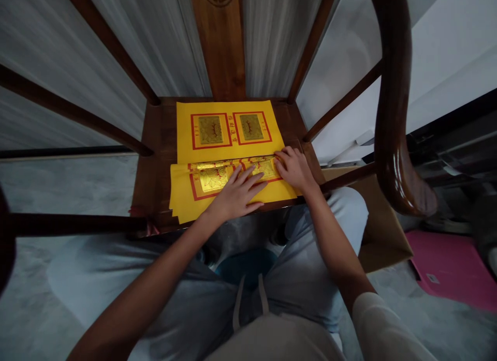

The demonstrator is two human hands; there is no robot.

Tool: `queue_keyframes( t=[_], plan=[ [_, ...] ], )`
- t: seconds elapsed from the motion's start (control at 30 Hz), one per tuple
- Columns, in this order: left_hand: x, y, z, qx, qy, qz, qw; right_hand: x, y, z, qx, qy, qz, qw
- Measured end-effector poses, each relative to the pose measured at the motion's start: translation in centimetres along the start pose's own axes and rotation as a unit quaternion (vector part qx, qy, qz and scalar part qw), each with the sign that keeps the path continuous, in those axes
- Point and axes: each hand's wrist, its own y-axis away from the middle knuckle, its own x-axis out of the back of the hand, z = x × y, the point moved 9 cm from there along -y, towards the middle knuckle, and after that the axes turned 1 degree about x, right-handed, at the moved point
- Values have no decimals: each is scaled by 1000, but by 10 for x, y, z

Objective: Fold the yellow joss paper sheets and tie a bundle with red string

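Yellow joss paper sheets [229, 154] with red borders and gold foil squares lie on a dark wooden chair seat [157, 138]. The nearer part of the top sheet is turned over in a raised fold [212, 165] running across the middle. My left hand [241, 194] rests on the near part of the paper, fingers spread and stretched out over the gold foil. At the right end of the fold is my right hand [295, 168], its fingers bent and its thumb close to them, gripping the paper there. The undersides of both hands are hidden.
Slim chair spindles and a curved armrest [394, 102] rise around the seat. A cardboard box [382, 231] stands on the floor to the right, beside a pink plastic panel [452, 268]. My knees flank the seat's front edge, with something teal [246, 265] below.
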Motion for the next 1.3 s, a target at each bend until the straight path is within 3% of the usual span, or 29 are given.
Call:
queue_keyframes(
  t=[0.27,0.63,0.97,1.3],
  plan=[
    [-2,-7,-1,-7,-14,-6,1000,0,2,0,-1,12,-13,1000],
    [0,-6,13,-75,-54,46,995,-6,-2,-19,30,48,-4,998],
    [-1,-2,10,-99,-37,91,990,-13,-3,-22,30,51,-29,998],
    [-8,-2,12,-116,30,80,990,-27,-27,-51,124,-43,-26,991]
  ],
)
